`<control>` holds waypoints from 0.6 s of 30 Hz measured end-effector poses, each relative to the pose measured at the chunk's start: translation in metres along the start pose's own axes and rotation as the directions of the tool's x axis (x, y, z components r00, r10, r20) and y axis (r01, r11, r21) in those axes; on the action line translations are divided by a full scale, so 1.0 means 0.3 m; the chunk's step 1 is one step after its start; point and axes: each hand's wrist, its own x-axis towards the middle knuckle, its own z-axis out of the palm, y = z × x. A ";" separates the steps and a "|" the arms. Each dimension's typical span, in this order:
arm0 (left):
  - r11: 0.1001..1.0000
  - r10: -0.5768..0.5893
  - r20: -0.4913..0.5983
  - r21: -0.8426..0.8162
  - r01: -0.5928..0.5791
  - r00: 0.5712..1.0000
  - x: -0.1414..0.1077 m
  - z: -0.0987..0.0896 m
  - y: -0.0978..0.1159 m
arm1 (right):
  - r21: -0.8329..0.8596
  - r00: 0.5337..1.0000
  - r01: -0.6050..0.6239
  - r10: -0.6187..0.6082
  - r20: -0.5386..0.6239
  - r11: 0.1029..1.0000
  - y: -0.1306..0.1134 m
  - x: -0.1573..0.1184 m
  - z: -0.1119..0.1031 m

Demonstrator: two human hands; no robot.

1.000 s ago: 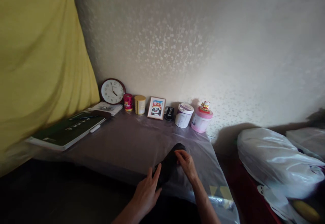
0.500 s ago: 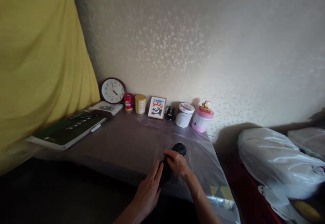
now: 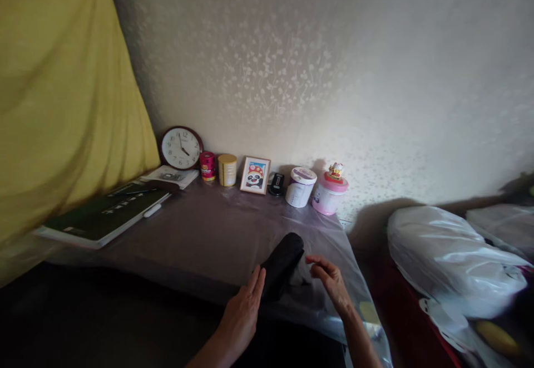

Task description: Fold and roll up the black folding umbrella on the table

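Black and soft-looking, the bundle (image 3: 282,259) lies at the near right of the table (image 3: 200,229), slanting from your left fingers up toward the far right, within easy reach of both your hands. Your left hand (image 3: 240,315) has its fingers straight and close together against the bundle's left side, a contact that probably steadies it against rolling or sliding on the glossy plastic cover. Your left thumb is hidden, so I cannot tell whether that hand also pinches it. Your right hand (image 3: 329,281) is released, its fingers loosely bent just off the bundle's right side; that small gap leaves it free while the left seems to do the holding. Along the far side, the clock (image 3: 181,148) appears to lean on the wall (image 3: 267,67), which would keep its face tipped up and readable. Right of it come the red tin (image 3: 207,166), yellow tin (image 3: 227,170), frame (image 3: 255,175), white tub (image 3: 300,188) and pink tub (image 3: 329,198), set back in a row, which keeps them well apart from your hands. The figurine (image 3: 335,172) sits on the pink tub's lid, a flat perch that lifts it into view. The book (image 3: 104,212) lies flat at left, by the curtain (image 3: 75,106), where its broad cover makes it stable.
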 end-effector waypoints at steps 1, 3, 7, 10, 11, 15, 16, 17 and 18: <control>1.000 0.001 -0.010 0.000 -0.001 1.000 -0.001 0.001 0.000 | 0.010 0.999 -0.010 0.010 -0.033 1.000 0.023 -0.002 -0.021; 1.000 0.005 -0.025 -0.004 -0.005 1.000 -0.004 0.000 0.004 | 0.014 0.996 -0.020 0.022 -0.087 1.000 0.065 -0.005 -0.047; 0.999 -0.017 0.018 -0.046 0.018 1.000 -0.004 -0.012 0.007 | -0.042 0.991 -0.034 0.028 -0.129 0.999 0.117 -0.017 -0.057; 0.977 -0.015 0.000 -0.212 0.014 1.000 0.008 -0.029 -0.009 | -0.046 0.989 -0.030 0.023 -0.146 0.999 0.127 -0.026 -0.053; 0.952 -0.016 -0.010 -0.306 0.012 1.000 0.012 -0.037 -0.018 | -0.040 0.988 -0.029 0.022 -0.151 0.999 0.127 -0.029 -0.051; 0.684 -0.108 0.164 -0.704 0.193 0.981 0.022 -0.074 -0.057 | -0.022 0.989 -0.035 0.031 -0.143 0.999 0.132 -0.036 -0.044; 0.616 -0.146 0.218 -0.743 0.261 0.965 0.021 -0.079 -0.065 | -0.026 0.989 -0.033 0.029 -0.142 0.999 0.136 -0.037 -0.042; 0.587 -0.197 0.235 -0.749 0.306 0.952 0.018 -0.081 -0.072 | -0.036 0.990 -0.029 0.024 -0.143 0.999 0.141 -0.038 -0.041; 0.614 -0.252 0.194 -0.726 0.311 0.948 0.015 -0.078 -0.077 | -0.053 0.990 -0.020 0.012 -0.142 0.998 0.146 -0.039 -0.041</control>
